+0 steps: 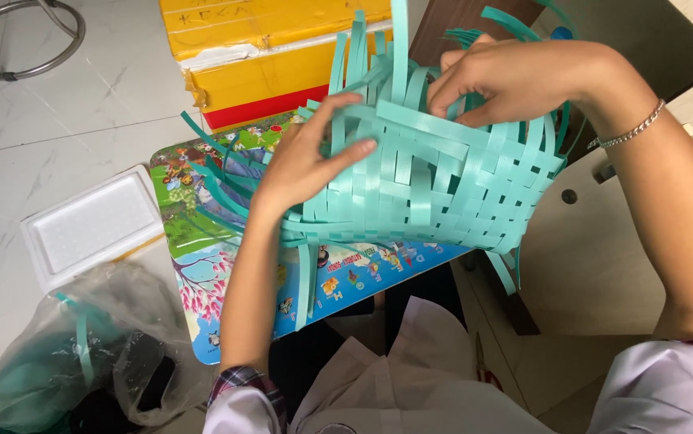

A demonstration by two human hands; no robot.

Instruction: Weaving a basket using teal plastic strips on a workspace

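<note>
A half-woven basket (435,189) of teal plastic strips is held up in front of me, with loose strip ends sticking up and hanging down. My left hand (306,157) grips its left side, thumb pressed on a woven strip. At the top right rim my right hand (515,80), which wears a silver bracelet on the wrist, pinches the upright strips. The basket hovers over a small colourful picture table (202,233).
A yellow and red box (266,48) stands behind the table. On the tiled floor at left lie a white foam lid (89,225) and a clear plastic bag (65,362) with teal strip rolls. A metal stool base (25,40) shows top left. Wooden furniture (603,257) stands right.
</note>
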